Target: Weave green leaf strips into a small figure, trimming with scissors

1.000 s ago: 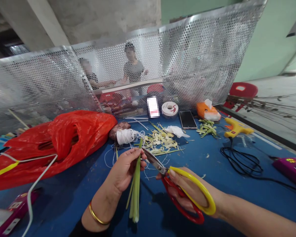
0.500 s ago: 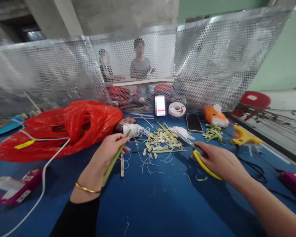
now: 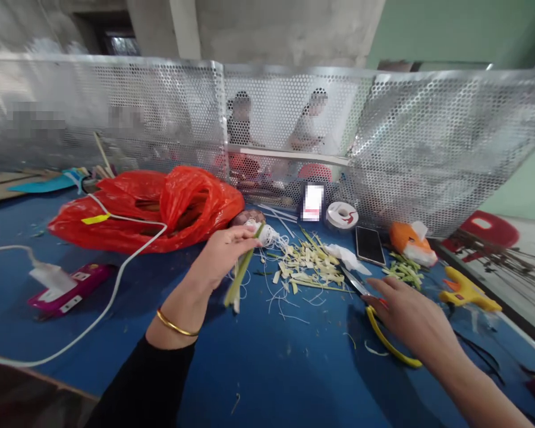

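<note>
Item, one slender bunch of green stalks (image 3: 242, 272), slanting above the blue surface (image 3: 285, 368) just nearside of the white string (image 3: 271, 236), pinched between thumb and fingers of my left hand (image 3: 214, 257); a light, steady grip near the upper end should, I judge, spare the stems. Item, one pair of scissors (image 3: 375, 326), yellow handle showing, beneath my right hand (image 3: 412, 308), whether grasped or released I cannot tell; blades best pointed away from my left hand, handles clear of the trimmings (image 3: 310, 261) and loose threads (image 3: 294, 319).
</note>
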Action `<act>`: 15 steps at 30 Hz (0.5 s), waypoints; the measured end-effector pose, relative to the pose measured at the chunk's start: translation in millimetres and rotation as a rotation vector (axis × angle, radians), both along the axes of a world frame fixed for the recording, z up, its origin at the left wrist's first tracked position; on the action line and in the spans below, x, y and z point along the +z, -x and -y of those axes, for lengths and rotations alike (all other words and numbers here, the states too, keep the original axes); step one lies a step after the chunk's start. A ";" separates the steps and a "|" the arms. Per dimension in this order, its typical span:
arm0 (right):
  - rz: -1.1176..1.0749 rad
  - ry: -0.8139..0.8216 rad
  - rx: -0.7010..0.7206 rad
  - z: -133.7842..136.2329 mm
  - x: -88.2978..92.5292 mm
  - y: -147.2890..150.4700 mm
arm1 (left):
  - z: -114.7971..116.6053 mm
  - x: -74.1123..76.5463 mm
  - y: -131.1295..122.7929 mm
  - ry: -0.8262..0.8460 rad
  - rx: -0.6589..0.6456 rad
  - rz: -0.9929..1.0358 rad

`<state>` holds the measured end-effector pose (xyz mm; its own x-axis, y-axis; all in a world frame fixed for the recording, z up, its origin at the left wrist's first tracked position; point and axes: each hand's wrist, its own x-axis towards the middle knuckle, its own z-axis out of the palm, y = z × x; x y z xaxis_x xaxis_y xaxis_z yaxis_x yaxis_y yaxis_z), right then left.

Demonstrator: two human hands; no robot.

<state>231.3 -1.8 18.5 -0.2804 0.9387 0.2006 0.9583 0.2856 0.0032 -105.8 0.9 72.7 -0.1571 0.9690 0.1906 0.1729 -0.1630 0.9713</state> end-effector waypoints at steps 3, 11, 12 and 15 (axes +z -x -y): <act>-0.452 0.120 0.280 -0.7 23.9 34.7 | 3.8 -3.7 -14.2 0.088 -0.176 0.155; -1.235 0.397 0.324 -9.8 33.4 115.3 | 14.1 -10.4 -37.4 0.329 -0.466 0.323; -1.324 0.446 0.318 -9.4 28.5 118.7 | 14.4 -12.3 -40.1 0.352 -0.488 0.315; -1.482 0.496 0.291 -7.0 15.7 121.8 | 14.0 -20.5 -48.7 0.396 -0.498 0.275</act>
